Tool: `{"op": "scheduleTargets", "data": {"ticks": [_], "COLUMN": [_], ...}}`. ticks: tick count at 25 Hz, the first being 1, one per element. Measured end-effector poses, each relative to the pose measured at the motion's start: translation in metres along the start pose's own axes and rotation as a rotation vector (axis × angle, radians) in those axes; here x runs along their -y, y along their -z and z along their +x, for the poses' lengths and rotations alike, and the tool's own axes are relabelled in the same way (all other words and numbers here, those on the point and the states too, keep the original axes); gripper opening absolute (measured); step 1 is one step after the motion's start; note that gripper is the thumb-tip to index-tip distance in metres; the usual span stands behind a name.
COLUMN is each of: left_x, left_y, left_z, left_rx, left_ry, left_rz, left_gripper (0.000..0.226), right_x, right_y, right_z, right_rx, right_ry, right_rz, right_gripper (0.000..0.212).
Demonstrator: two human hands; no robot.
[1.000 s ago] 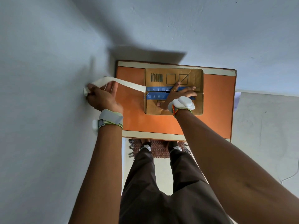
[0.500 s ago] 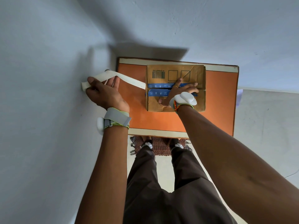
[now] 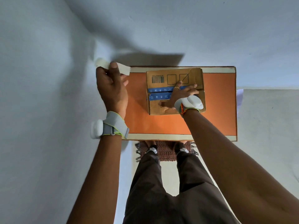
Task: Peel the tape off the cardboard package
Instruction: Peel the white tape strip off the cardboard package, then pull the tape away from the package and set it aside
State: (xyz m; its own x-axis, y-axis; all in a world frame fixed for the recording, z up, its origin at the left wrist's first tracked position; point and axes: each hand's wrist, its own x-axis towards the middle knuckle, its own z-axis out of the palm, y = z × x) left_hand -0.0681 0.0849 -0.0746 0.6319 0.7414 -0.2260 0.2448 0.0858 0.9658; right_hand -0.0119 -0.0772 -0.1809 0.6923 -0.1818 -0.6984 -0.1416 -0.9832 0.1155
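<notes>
Gripping freed tape (image 3: 113, 67) upper left, left hand (image 3: 111, 88); pressing box (image 3: 175, 91), right hand (image 3: 181, 96) flat. Next: discarding strip.

A single wide-angle camera on the person's head looks steeply down and forward along both outstretched arms. The orange counter (image 3: 218, 102) sits in the upper middle of the frame, close in, against the pale wall, with the person's legs and a floor mat (image 3: 165, 152) directly below.
</notes>
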Motion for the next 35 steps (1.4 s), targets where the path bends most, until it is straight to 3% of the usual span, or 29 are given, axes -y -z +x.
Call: {"op": "scheduleTargets", "data": {"ticks": [3,5,7,9,13,18,22,28,30,35], "left_x": [0.011,0.008,0.003,-0.003,-0.004,0.022,0.053,0.122,0.147,0.222], "left_y": [-0.005,-0.019,-0.034,-0.062,-0.112,-0.200,-0.267,-0.358,-0.386,-0.461], "left_z": [-0.015,-0.030,-0.036,-0.040,-0.049,-0.079,-0.115,-0.166,-0.178,-0.201], "left_rx": [0.345,0.516,0.559,0.601,0.709,0.855,0.977,1.145,1.181,1.180], "left_ry": [0.052,0.057,0.017,-0.036,-0.058,0.093,0.180,0.220,0.221,0.239], "left_rz": [0.279,0.356,0.365,0.383,0.452,0.379,0.403,0.512,0.555,0.676], "left_gripper": [0.029,0.018,0.010,0.013,0.023,0.019,0.015,0.016,0.015,0.014], "right_x": [-0.022,-0.036,-0.050,-0.080,-0.128,-0.200,-0.260,-0.342,-0.364,-0.403], "right_y": [0.027,0.035,0.035,0.032,0.020,-0.006,-0.027,-0.064,-0.080,-0.145], "right_z": [-0.027,-0.044,-0.052,-0.051,-0.050,-0.026,0.004,0.072,0.096,0.164], "right_rx": [-0.104,-0.181,-0.130,-0.090,0.045,0.085,0.020,0.058,0.057,-0.094], "right_ry": [0.454,0.746,0.812,0.763,0.598,0.351,0.250,0.256,0.232,-0.066], "right_rz": [0.476,0.872,1.132,1.332,1.501,1.711,1.687,1.399,1.345,1.415], "right_gripper": [0.099,0.079,0.047,0.024,0.023,0.018,0.011,0.045,0.049,0.038]}}
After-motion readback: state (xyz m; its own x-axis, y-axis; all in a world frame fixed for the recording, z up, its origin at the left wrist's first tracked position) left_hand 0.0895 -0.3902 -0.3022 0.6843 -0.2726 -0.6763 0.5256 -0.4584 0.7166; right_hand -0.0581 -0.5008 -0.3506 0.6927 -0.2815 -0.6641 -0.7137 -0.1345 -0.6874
